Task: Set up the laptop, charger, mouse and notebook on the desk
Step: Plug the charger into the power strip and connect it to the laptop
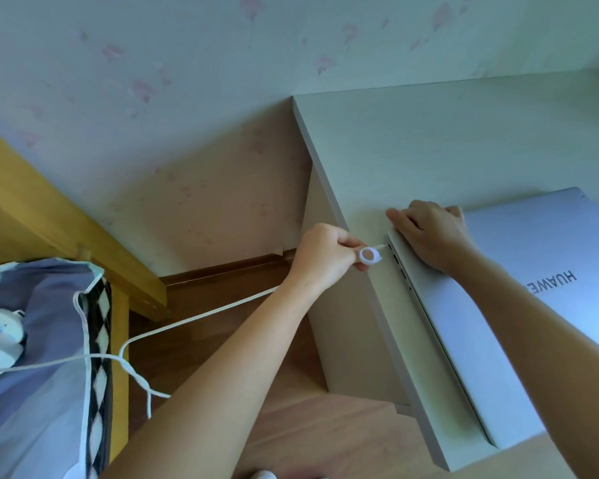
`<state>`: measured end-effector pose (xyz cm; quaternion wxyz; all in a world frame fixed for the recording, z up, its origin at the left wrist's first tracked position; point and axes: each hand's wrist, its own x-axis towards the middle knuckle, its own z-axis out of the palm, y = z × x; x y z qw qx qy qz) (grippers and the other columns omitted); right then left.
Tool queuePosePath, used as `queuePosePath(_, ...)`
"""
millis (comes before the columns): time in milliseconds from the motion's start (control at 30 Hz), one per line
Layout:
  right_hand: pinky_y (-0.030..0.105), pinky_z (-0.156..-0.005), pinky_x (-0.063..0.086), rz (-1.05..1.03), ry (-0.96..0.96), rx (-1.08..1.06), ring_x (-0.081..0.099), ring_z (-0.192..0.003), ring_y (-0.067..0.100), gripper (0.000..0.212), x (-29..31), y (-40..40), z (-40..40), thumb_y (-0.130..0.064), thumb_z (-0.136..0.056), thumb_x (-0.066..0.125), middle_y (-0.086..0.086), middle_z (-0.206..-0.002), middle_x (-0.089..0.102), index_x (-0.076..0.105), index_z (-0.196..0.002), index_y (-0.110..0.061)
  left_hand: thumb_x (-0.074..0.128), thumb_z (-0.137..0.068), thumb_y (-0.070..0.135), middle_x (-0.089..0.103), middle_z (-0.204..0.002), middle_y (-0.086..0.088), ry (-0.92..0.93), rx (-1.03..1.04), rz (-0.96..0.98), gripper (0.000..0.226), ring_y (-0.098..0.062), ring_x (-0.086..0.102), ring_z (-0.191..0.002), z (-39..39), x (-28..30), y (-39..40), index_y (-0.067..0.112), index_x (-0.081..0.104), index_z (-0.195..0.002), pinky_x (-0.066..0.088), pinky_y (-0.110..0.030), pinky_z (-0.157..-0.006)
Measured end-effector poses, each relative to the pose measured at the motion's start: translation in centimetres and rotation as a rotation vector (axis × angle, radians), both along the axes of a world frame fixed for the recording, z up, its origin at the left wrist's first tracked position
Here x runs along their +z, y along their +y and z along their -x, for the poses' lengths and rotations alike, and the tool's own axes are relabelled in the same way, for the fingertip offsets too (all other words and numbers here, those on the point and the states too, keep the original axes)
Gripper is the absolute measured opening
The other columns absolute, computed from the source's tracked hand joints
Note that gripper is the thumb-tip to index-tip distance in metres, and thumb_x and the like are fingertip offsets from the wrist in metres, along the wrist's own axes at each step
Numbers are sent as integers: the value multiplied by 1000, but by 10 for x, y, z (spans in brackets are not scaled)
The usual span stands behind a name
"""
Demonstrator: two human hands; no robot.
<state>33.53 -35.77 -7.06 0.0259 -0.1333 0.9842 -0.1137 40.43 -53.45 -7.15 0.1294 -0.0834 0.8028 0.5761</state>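
Observation:
A closed silver laptop lies on the white desk, close to the desk's left edge. My right hand rests flat on the laptop's far left corner, fingers spread. My left hand is closed on the plug end of the white charger cable, beside a white cable-tie loop. The plug tip touches a port on the laptop's left side. The cable trails down and left over the floor toward a white charger brick on the bed. No mouse or notebook is in view.
A bed with a yellow wooden frame and blue patterned bedding stands at the left. Wooden floor lies between bed and desk. A wall with pink floral wallpaper runs behind both.

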Motion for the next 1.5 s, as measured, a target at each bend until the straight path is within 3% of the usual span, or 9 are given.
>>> queuePosePath(100, 38, -82, 27, -24, -47, -64, 47, -72, 29, 51, 5, -4, 4, -42, -97, 32, 0, -61, 46, 38, -55, -14, 72, -78, 16, 62, -48, 15, 23, 8, 17, 7, 6, 50, -51, -1, -1, 3, 17, 78, -79, 38, -10, -52)
queuePosePath(267, 39, -85, 29, -31, -34, -63, 48, -73, 29, 45, 7, -6, 4, -35, -95, 33, 0, -60, 46, 37, -56, -14, 75, -78, 16, 75, -78, 0, 131, 86, -24, 9, -7, 67, -73, -3, -6, 5, 12, 79, -86, 52, -22, -70)
queuePosePath(433, 39, -86, 31, -29, -27, -48, 47, -69, 28, 44, 7, -6, 4, -34, -95, 34, 1, -56, 44, 34, -54, -15, 78, -78, 14, 75, -77, 3, 285, 146, -10, 11, -1, 67, -71, -6, -9, 5, 12, 78, -88, 49, -10, -67)
queuePosePath(733, 37, -82, 29, 13, 19, -35, 49, -69, 30, 42, 6, -3, 9, -34, -94, 36, 2, -57, 46, 35, -56, -15, 78, -77, 7, 74, -80, 3, 409, 179, -51, 13, 3, 67, -73, -15, -16, 13, 8, 78, -89, 49, -9, -70)
queuePosePath(967, 37, -80, 28, 15, 18, -42, 45, -66, 28, 43, 10, -4, 10, -33, -94, 35, 1, -55, 43, 33, -56, -15, 76, -79, 7, 75, -81, 1, 507, 173, -32, 12, -8, 69, -77, -16, -23, 16, 7, 77, -91, 56, -21, -72)
queuePosePath(1100, 37, -80, 28, 10, 18, -39, 46, -67, 29, 43, 9, -3, 10, -33, -94, 35, 1, -56, 44, 33, -55, -15, 76, -79, 8, 74, -78, -3, 635, 163, 32, 11, -15, 68, -74, -16, -30, 16, 8, 78, -90, 55, -37, -67)
queuePosePath(1500, 35, -75, 26, 35, 32, -38, 50, -70, 32, 41, 7, -3, 13, -33, -92, 36, 9, -62, 52, 34, -56, -14, 75, -80, 9, 73, -78, -3, 727, 198, 41, 10, -17, 66, -74, -13, -38, 17, 8, 78, -90, 53, -37, -66)
